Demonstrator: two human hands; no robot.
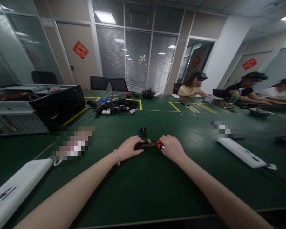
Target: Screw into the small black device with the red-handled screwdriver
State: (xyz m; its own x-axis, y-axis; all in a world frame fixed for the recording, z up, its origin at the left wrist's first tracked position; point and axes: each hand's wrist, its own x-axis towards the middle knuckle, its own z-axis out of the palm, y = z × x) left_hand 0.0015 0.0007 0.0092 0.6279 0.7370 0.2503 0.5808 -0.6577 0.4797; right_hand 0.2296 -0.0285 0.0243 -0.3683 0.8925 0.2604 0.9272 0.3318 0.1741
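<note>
Grip: the right hand (173, 147) is closed around the red end of a red-handled tool (153, 145); the left hand (129, 148) pinches a dark part (138, 146) at its opposite end. Whether that part belongs to the tool cannot be told. Location: held level between both hands, low over the green table (157, 184), just nearer the wearer than a small black item (143, 131). Risk, as judged: left fingers sit close to the tool's working end and could be nipped if the handles were squeezed; a loose pinch could let the part slip.
</note>
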